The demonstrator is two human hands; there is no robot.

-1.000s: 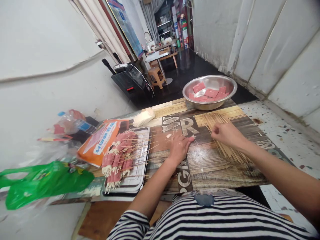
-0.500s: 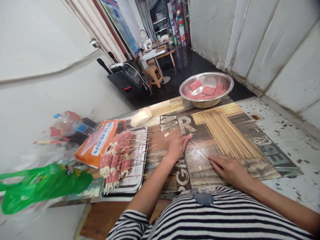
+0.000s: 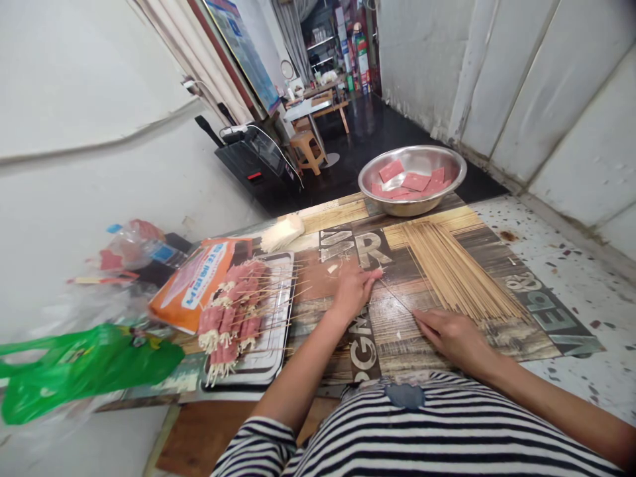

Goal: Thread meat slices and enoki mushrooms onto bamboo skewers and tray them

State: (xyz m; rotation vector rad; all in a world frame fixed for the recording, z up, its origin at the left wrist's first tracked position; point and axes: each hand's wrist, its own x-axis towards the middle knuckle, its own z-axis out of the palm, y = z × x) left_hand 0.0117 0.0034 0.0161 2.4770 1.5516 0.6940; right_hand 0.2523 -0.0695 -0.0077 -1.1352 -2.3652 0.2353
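Note:
My left hand point(image 3: 352, 291) is closed on a small pink meat roll point(image 3: 378, 272), most of it hidden by the fingers. Between my two hands runs a thin bamboo skewer point(image 3: 395, 294), its far end at the roll. My right hand point(image 3: 454, 338) grips the near end of that skewer. To the left, skewered meat rolls with enoki mushrooms point(image 3: 233, 318) are piled on a metal tray point(image 3: 278, 371), sticks pointing right. A fan of loose bamboo skewers point(image 3: 462, 271) lies beyond my right hand.
At the table's far edge stands a steel bowl point(image 3: 415, 208) with pink meat slices point(image 3: 416, 181). A clump of enoki point(image 3: 283, 232) lies behind the tray. Left of it are an orange package point(image 3: 171, 301) and a green plastic bag point(image 3: 94, 364). A wall borders the left side.
The view has shifted very slightly. Both hands keep their grip in nearly the same place, and slightly more of the pink roll shows at my left fingertips.

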